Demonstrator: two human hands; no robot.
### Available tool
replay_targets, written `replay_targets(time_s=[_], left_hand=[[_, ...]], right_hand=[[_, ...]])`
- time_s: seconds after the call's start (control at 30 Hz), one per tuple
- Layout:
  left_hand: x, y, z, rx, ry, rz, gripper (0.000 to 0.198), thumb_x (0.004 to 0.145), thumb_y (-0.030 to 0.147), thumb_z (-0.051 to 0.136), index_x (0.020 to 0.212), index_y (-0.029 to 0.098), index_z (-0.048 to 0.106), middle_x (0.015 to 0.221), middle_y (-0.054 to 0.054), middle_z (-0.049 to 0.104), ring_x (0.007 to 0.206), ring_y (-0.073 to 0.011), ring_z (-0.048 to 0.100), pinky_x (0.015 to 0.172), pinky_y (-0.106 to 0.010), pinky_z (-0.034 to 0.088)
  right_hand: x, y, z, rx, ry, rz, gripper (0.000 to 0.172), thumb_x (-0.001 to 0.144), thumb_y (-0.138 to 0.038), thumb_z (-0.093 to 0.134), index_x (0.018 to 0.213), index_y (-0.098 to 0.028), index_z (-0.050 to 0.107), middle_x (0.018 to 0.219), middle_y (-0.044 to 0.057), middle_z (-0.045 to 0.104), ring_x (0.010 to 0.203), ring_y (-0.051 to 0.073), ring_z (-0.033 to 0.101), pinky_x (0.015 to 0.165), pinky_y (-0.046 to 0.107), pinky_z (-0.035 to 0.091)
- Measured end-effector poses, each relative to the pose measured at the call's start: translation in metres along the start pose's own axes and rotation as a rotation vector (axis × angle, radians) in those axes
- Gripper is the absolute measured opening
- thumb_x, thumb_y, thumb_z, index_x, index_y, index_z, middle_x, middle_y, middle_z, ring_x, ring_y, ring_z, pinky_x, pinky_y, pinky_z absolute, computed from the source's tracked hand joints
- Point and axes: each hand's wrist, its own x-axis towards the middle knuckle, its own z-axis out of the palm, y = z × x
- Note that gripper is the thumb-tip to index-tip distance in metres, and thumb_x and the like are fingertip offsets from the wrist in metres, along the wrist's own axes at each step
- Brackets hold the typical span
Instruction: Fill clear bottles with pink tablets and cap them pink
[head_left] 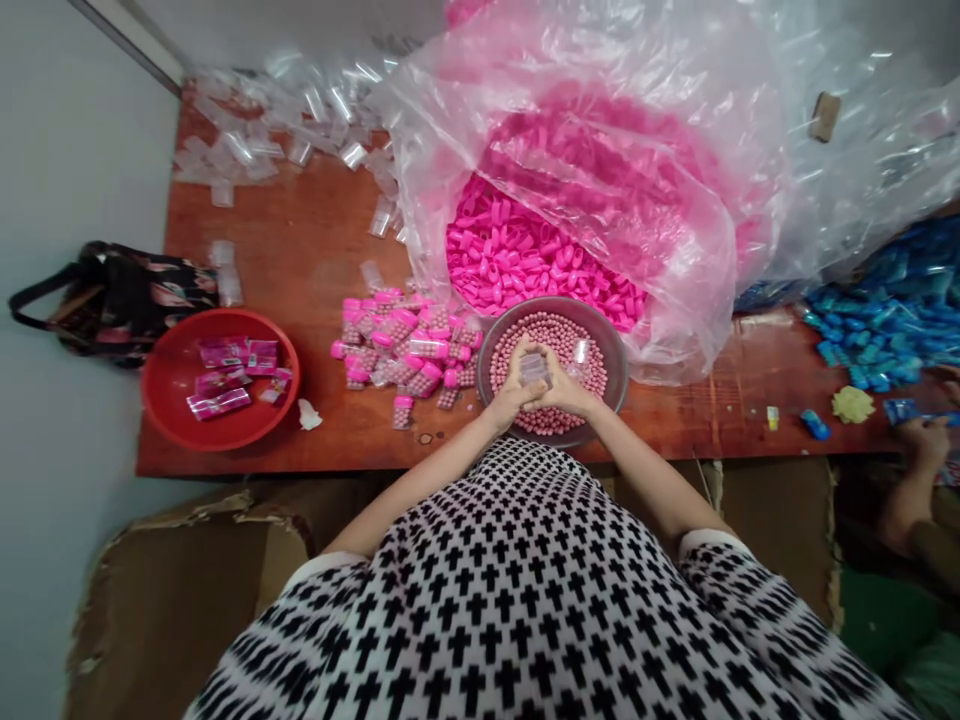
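Note:
Both my left hand and my right hand are closed around several small clear plastic containers, held together over a grey bowl. Pink round beads fill much of this bowl. One more clear container lies on the beads, just right of my hands. To the left of the bowl is a heap of small bead-filled containers with pink caps. Behind the bowl, bright pink caps spill from the mouth of a large clear plastic bag.
Empty clear containers are scattered at the back left. A red basin with pink packets and a black floral bag stand at the left. At the right are blue pieces and another person's hand. Cardboard boxes sit below the table edge.

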Motion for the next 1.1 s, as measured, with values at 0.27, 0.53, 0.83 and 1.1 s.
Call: replay_targets(time_s=[0.27,0.53,0.83,1.1], left_hand=[[0.004,-0.018,-0.003,0.021,-0.027,-0.138,0.100,0.072,0.057,0.065,0.145,0.027,0.004,0.146,-0.012,0.034,0.134,-0.0258,0.037,0.110,-0.044,0.032],[0.010,-0.050,-0.015,0.452,0.473,-0.150,0.072,0.080,0.048,0.056,0.140,0.020,0.029,0.154,-0.010,0.019,0.144,-0.0246,0.009,0.119,-0.042,0.006],[0.045,-0.093,-0.023,0.444,0.537,-0.227,0.046,0.087,0.046,0.041,0.120,0.015,0.050,0.133,-0.017,0.050,0.135,-0.0257,0.036,0.111,-0.045,0.028],[0.056,-0.050,-0.019,0.508,0.230,0.054,0.046,0.088,0.042,0.047,0.127,0.019,0.047,0.140,-0.009,0.045,0.138,-0.0214,0.029,0.117,-0.040,0.013]], right_hand=[[0.006,0.012,-0.017,-0.306,-0.068,-0.021,0.079,0.068,-0.038,0.067,0.132,-0.017,0.026,0.122,0.014,0.048,0.106,0.024,0.054,0.089,0.040,0.047],[0.036,0.019,-0.057,-1.271,0.135,0.001,0.042,0.085,-0.012,0.035,0.126,-0.008,0.044,0.122,0.024,0.049,0.119,0.037,0.038,0.097,0.056,0.026],[0.053,0.071,-0.028,-1.260,-0.137,-0.004,0.048,0.072,-0.009,0.052,0.120,-0.006,0.048,0.121,0.021,0.051,0.116,0.030,0.041,0.098,0.044,0.033],[0.055,0.101,-0.012,-0.391,0.111,-0.068,0.064,0.067,-0.033,0.063,0.125,-0.012,0.046,0.121,0.012,0.056,0.113,0.024,0.050,0.103,0.042,0.035]])
